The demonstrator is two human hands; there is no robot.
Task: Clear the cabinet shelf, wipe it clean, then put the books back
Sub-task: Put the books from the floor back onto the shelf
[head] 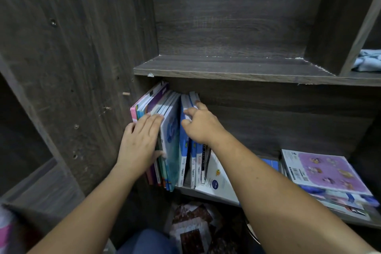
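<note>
cabinet (237, 16): dark grey-brown wood grain, pale chipped edges along the shelf joints
upright books (171, 140): mostly blue and teal covers, white page edges, one pink spine at the far left, one purple cover
flat book on top of the stack (325, 173): lilac cover with small cartoon figures, white border with a black barcode
cloth (368, 61): light blue
floor items (193, 229): dark brown and white checked pattern

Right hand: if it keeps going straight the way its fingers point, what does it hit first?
The right hand already has fingertips on the upright blue books; pushing on, it would probably slide along them to the cabinet's back panel, though depth is unclear.
</note>
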